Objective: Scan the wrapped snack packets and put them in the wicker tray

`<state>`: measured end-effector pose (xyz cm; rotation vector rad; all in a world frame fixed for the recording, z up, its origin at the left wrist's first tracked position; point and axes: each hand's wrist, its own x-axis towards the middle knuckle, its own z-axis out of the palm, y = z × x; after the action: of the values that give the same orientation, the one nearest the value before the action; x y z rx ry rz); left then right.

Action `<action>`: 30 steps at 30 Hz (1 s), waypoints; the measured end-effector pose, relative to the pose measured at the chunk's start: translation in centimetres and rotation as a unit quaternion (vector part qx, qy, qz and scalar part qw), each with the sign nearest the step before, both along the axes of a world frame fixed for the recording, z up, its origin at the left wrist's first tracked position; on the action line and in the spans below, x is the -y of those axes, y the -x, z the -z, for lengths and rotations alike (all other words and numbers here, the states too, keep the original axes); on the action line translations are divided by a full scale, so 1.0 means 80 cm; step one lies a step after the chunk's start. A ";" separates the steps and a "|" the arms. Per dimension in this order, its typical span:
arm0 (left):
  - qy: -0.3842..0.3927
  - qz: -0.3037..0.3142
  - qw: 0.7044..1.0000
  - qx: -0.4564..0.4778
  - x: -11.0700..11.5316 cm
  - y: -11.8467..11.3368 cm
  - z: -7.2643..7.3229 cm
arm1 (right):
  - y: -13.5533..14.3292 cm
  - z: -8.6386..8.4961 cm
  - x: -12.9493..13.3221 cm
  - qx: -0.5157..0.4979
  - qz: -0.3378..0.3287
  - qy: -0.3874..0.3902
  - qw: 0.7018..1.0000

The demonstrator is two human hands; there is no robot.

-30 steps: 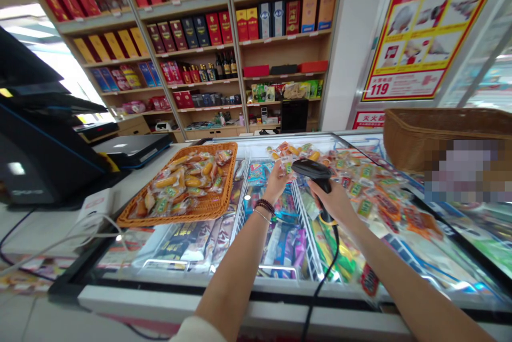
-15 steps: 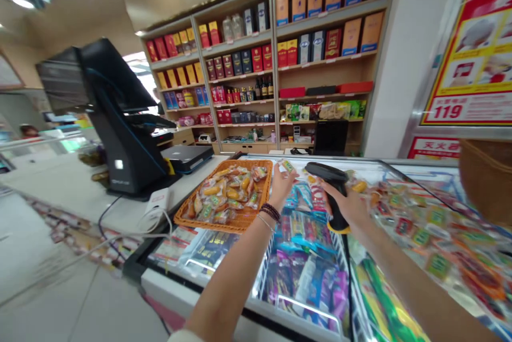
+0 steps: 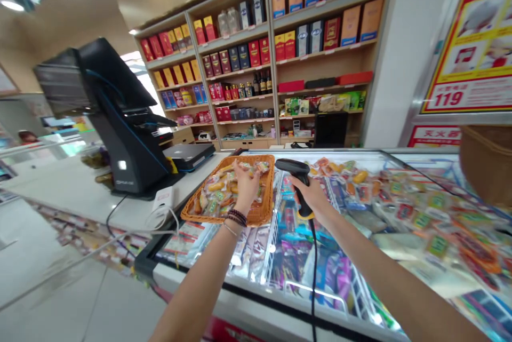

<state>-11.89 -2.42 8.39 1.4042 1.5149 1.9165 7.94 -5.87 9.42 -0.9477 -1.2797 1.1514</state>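
Note:
My left hand (image 3: pixel 246 184), a dark beaded bracelet at its wrist, is over the far part of an orange wicker basket (image 3: pixel 260 217). Its fingers are closed around a small clear-wrapped snack (image 3: pixel 245 165), partly hidden among others. Several yellow-brown wrapped snacks (image 3: pixel 217 186) lie in the basket. To the right, my right hand (image 3: pixel 310 192) grips a black handheld barcode scanner (image 3: pixel 294 166) by its handle. The scanner's head points left, towards the basket, and its cable hangs down over the freezer's front edge.
A glass-topped chest freezer (image 3: pixel 288 291) lies beneath both hands, holding colourful ice-cream packs. More wrapped snacks (image 3: pixel 400 200) are spread on its glass at the right. A black point-of-sale terminal (image 3: pixel 132 144) and white power strip (image 3: pixel 163 200) stand left. Boxed goods fill the shelves (image 3: pixel 236 78) behind.
My left hand has moved left from beside the scanner to over the basket, carrying the wrapped snack. My right hand has shifted left with the scanner.

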 end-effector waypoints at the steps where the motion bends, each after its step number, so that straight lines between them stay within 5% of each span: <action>1: -0.002 0.033 0.999 -0.005 -0.003 -0.022 0.002 | -0.017 0.002 0.002 -0.003 0.013 -0.002 1.000; 6: 0.030 0.227 0.972 -0.057 -0.026 -0.161 0.017 | -0.125 0.010 0.017 -0.041 0.122 0.008 0.992; 11: 0.010 0.270 0.954 -0.134 -0.047 -0.279 0.042 | -0.211 0.024 0.036 -0.068 0.234 0.025 0.970; 15: -0.018 0.314 0.927 -0.203 -0.048 -0.331 0.069 | -0.229 0.043 0.037 -0.079 0.280 0.040 0.956; 20: 0.027 0.291 0.927 -0.233 -0.043 -0.343 0.098 | -0.219 0.055 0.033 -0.018 0.269 0.044 0.962; 26: 0.067 0.235 0.932 -0.269 -0.042 -0.312 0.095 | -0.211 0.059 0.034 0.004 0.259 0.031 0.965; 30: 0.100 0.210 0.959 -0.162 -0.050 -0.293 0.095 | -0.212 0.064 0.032 -0.013 0.259 0.042 0.965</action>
<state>11.55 1.59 0.78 1.8310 1.3523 1.2936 24.91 -8.39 4.27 -1.2357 -0.8878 0.8062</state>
